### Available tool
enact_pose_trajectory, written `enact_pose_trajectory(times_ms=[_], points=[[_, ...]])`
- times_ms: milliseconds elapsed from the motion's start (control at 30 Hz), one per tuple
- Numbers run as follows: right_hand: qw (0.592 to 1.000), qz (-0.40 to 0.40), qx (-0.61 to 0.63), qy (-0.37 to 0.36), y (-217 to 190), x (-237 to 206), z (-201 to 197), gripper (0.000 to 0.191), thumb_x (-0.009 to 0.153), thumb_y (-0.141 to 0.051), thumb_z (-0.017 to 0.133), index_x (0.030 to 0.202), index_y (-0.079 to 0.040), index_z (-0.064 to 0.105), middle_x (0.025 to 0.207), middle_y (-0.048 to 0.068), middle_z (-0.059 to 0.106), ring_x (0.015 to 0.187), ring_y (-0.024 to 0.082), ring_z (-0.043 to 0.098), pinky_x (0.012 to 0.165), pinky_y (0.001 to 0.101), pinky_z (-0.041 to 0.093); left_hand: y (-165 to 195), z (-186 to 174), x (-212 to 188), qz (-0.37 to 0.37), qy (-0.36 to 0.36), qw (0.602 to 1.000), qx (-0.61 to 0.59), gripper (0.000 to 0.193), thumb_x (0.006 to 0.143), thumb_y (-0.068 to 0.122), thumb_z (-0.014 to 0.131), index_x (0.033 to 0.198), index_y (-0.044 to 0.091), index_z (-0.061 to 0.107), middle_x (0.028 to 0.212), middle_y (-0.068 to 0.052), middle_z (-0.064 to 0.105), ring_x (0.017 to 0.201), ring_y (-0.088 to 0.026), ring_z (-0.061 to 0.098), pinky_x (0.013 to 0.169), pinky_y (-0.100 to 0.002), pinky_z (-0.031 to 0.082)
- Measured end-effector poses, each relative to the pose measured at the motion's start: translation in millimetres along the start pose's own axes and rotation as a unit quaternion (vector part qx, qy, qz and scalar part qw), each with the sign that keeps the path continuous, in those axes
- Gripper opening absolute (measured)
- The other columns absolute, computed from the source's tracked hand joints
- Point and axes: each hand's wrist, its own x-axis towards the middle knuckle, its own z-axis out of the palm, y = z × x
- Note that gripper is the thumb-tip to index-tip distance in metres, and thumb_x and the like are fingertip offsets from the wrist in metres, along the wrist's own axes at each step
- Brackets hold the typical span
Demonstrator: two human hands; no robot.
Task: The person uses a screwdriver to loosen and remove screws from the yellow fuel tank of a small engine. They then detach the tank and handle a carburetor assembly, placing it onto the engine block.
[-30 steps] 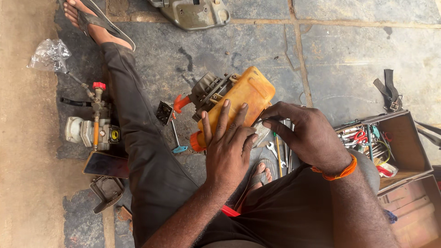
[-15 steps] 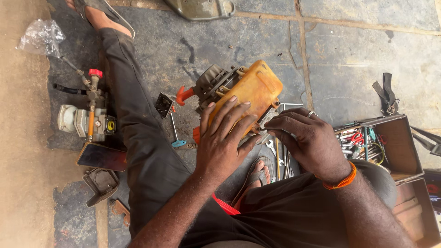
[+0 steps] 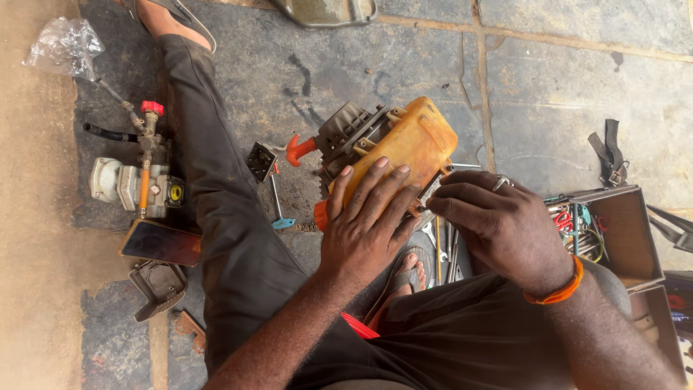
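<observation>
Left hand [image 3: 364,235] lies flat, fingers spread wide, on the yellow plastic fuel tank of a small grey engine [image 3: 404,148] sitting on the stone floor [image 3: 577,87] between the person's legs. Right hand [image 3: 498,224] has its fingers curled narrow against the tank's lower right edge; can't tell if they're pinching anything, with an open brown toolbox [image 3: 621,224] just beside it

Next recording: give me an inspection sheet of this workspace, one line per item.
Surface: grey stone slab floor, stained, with sandy ground at the left.
Job's things: small engine with yellow tank on the floor between the legs.
Clutter: pump with red knob, phone, plastic bag, wrenches, open toolbox.
Hands: left hand flat on the tank; right hand pinching at the tank's lower edge; what it grips is hidden.
Cables: black hose at the pump.
Surroundings: black strap on the floor.
</observation>
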Motion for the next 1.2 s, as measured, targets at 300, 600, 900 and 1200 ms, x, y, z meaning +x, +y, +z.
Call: enact_pose_trajectory(times_ms=[300,600,900,1200], points=[[0.998,0.026,-0.002,-0.049,-8,5,-6,0.03,0.079,-0.011,0.074,0.11,-0.012,0.075,0.1,0.003,0.077,0.087,0.025,0.073,0.073,0.039,0.059,-2,-9,12,-0.009,-0.024,1.0,0.007,0.058,0.102,0.054,0.07,0.145,0.016,0.059,0.152,-0.009,0.05,0.148,-0.027,0.044,0.128,-0.058,0.029],[0.906,0.328,-0.039,-0.264,-34,14,0,0.037,0.104,-0.037,0.058,0.133,-0.015,0.058,0.068,0.008,0.075,0.064,0.021,0.075,0.064,0.0335,0.059,-8,-15,13,-0.054,0.026,0.998,0.018,0.089,0.09,0.074,0.067,0.156,0.017,0.046,0.159,-0.02,0.037,0.136,-0.039,0.05,0.115,-0.058,0.046],[0.739,0.414,0.527,-0.069,-35,15,22,0.044,0.099,-0.016,0.055,0.14,-0.007,0.041,0.072,0.012,0.073,0.057,0.018,0.073,0.053,0.0303,0.059,-11,-20,14,-0.063,0.011,0.998,0.024,0.09,0.088,0.071,0.071,0.156,0.017,0.045,0.157,-0.019,0.039,0.136,-0.04,0.048,0.109,-0.058,0.046],[0.785,0.278,0.552,-0.046,-34,-4,10,0.048,0.102,-0.016,0.054,0.146,-0.006,0.039,0.08,0.01,0.073,0.079,0.015,0.073,0.07,0.0302,0.061,-11,-20,16,-0.064,0.011,0.997,0.033,0.095,0.08,0.071,0.077,0.153,0.019,0.047,0.153,-0.019,0.041,0.134,-0.04,0.049,0.108,-0.058,0.047]])
